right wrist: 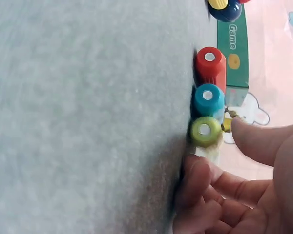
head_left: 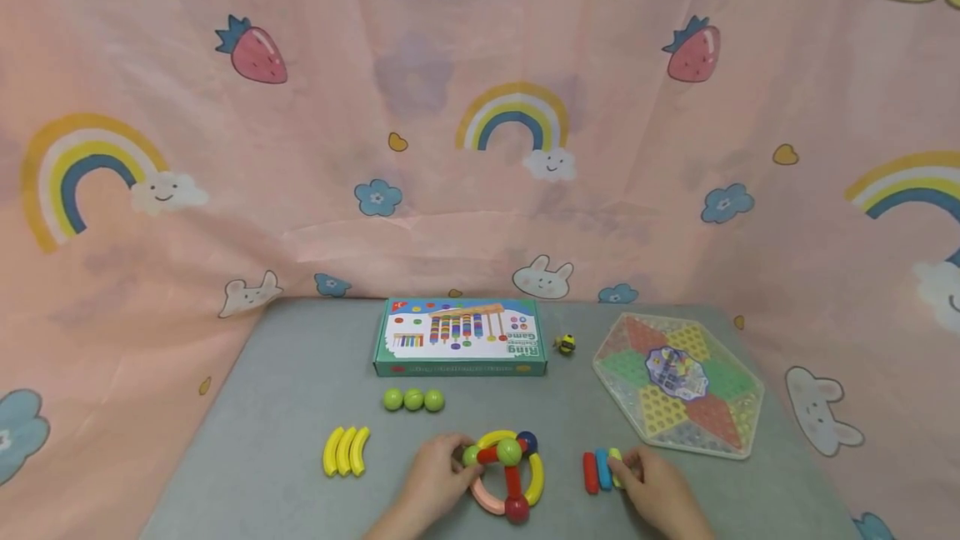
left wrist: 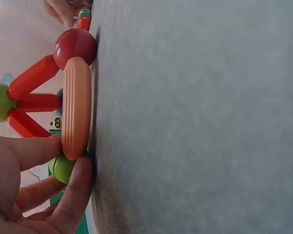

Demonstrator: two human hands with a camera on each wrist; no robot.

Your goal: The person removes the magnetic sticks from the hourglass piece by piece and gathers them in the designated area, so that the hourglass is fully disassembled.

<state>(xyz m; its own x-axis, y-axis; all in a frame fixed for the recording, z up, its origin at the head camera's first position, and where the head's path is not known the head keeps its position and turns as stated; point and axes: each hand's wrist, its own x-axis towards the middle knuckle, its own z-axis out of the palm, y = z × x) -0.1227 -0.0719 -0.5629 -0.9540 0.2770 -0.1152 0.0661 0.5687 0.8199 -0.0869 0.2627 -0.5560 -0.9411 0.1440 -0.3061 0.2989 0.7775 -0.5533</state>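
Observation:
In the head view a magnetic ball-and-rod pyramid stands at the front middle, with a green top ball (head_left: 509, 452), red straight rods (head_left: 513, 482) and a base of yellow curved rods (head_left: 535, 479) and a pink curved rod (left wrist: 77, 109). Its red ball (head_left: 517, 509) is nearest the camera. My left hand (head_left: 437, 473) holds the green corner ball (left wrist: 63, 168) between thumb and fingers. To the right, my right hand (head_left: 660, 486) pinches a short green rod (right wrist: 206, 131), which lies beside a blue rod (right wrist: 208, 99) and a red rod (right wrist: 210, 63).
Three yellow curved rods (head_left: 346, 452) lie at the left, and three green balls (head_left: 413, 400) sit in a row behind. Farther back are a Ring Game box (head_left: 461, 369), a small bee toy (head_left: 566, 344) and a hexagonal game board (head_left: 678, 382). A pink printed cloth (head_left: 420, 248) hangs behind the table.

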